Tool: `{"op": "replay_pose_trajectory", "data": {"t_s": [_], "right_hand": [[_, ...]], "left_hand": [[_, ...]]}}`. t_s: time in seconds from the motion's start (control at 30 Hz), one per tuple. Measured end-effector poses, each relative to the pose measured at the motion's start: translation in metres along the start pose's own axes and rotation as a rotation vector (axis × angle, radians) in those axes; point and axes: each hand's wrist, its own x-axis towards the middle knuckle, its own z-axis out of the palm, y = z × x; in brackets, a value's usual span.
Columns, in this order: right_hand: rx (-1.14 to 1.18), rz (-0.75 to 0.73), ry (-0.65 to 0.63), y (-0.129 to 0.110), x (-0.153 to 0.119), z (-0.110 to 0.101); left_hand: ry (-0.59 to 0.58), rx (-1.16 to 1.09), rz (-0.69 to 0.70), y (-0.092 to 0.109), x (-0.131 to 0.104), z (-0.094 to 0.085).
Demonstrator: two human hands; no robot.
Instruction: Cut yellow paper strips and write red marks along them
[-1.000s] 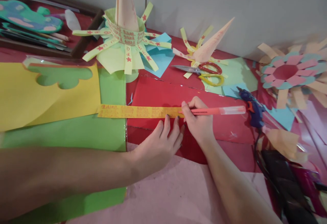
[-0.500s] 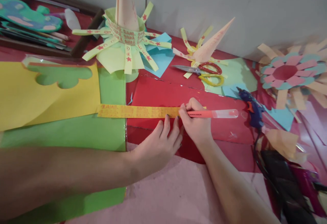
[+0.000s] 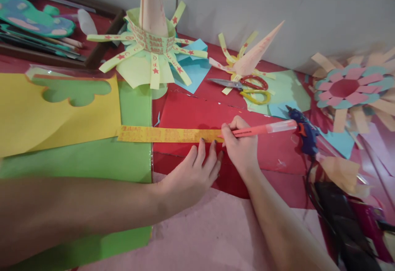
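A yellow paper strip (image 3: 166, 134) covered in reddish handwriting lies across a red sheet (image 3: 197, 110) and the edge of a green sheet (image 3: 92, 160). My left hand (image 3: 193, 170) rests with its fingers spread, the tips pressing the strip's lower edge. In my right hand (image 3: 242, 147) is a red-orange marker (image 3: 256, 130), pinched between the fingers, its capped back end pointing right and slightly up. Its writing tip is by the right part of the strip. My right fingers hide the strip's far right end.
Behind stand a decorated green paper crown (image 3: 151, 42) with a cone, a smaller cone piece (image 3: 253, 54) and scissors (image 3: 247, 87). To the right are a glue gun (image 3: 304, 131) and a paper flower (image 3: 354, 83). A tool tray (image 3: 92, 57) and yellow sheet (image 3: 61, 122) lie left.
My right hand has shifted slightly right along the strip, and the marker's back end has tilted upward. My left hand and the strip have stayed nearly in place.
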Motion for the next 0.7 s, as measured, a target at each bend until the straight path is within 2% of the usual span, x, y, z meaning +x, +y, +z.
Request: {"op": "replay_pose_trajectory", "data": {"t_s": [0.23, 0.7], "right_hand": [[-0.049, -0.057, 0.034, -0.0005, -0.0018, 0.0011], [-0.085, -0.068, 0.035, -0.0014, -0.0016, 0.0005]], "left_hand": [[0.005, 0.013, -0.001, 0.0005, 0.0003, -0.0004], [0.02, 0.004, -0.008, 0.001, -0.0006, 0.0013]]}}
